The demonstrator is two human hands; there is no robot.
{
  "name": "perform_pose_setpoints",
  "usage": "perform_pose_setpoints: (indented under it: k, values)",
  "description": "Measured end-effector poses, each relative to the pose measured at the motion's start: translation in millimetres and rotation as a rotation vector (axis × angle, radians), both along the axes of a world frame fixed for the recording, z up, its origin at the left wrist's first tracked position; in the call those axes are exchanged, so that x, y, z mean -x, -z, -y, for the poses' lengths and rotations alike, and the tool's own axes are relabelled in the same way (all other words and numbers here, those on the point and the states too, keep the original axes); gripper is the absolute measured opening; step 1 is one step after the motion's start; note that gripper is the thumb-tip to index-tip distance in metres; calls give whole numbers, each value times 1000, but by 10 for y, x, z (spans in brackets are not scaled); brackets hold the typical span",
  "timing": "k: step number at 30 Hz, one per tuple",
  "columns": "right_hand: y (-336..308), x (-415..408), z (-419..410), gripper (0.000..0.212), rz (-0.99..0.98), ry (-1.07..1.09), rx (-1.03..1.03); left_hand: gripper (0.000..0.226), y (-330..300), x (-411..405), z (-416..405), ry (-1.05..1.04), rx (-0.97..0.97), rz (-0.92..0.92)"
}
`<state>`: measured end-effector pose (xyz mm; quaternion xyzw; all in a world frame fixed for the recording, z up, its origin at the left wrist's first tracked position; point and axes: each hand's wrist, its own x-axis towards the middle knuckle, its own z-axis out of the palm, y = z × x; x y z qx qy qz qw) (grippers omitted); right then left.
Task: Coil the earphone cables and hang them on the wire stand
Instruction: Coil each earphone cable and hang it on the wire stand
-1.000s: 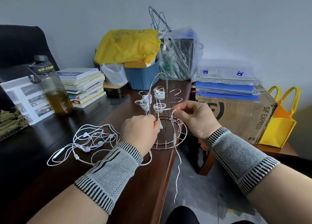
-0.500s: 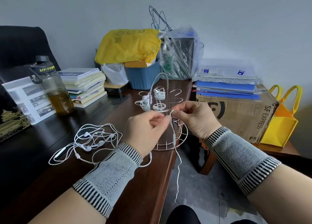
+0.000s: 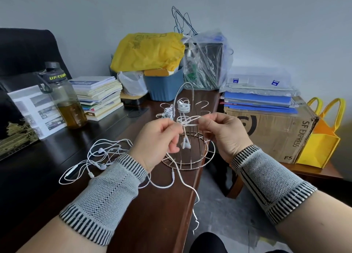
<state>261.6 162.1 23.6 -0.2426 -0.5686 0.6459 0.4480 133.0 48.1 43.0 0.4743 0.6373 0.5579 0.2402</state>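
Observation:
A white earphone cable (image 3: 184, 184) runs between my two hands in front of the wire stand (image 3: 190, 138). My left hand (image 3: 158, 138) pinches the cable, and its two earbuds (image 3: 185, 143) dangle just below the fingers. My right hand (image 3: 224, 134) pinches a short loop of the same cable at stand height. The rest of the cable trails over the desk edge toward the floor. Coiled earphones (image 3: 183, 106) hang on the stand's upper hooks. A tangle of loose white earphones (image 3: 99, 155) lies on the desk to the left.
A bottle (image 3: 64, 100) and a stack of books (image 3: 99, 96) stand at the left. Behind the stand are a blue bin (image 3: 163, 87) under a yellow bag and a clear plastic bag. A cardboard box (image 3: 270, 127) with folders sits right of the desk edge.
Both hands have risen in front of the stand. My left hand moved up to meet the right, a cable loop has formed between them, and the earbuds now dangle under the left fingers.

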Motion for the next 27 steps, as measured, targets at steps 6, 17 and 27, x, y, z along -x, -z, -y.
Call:
perform_pose_setpoints:
  k: [6, 17, 27]
  values:
    - [-43, 132, 105, 20, -73, 68, 140, 25, 45, 68, -191, -302, -80, -37]
    - [-135, 307, 219, 14, -27, 233, 413, 44, 64, 27, -331, -446, 130, -592]
    - [-171, 327, 154, 21, 43, 155, 509, 36, 160, 36, -389, -403, 90, -425]
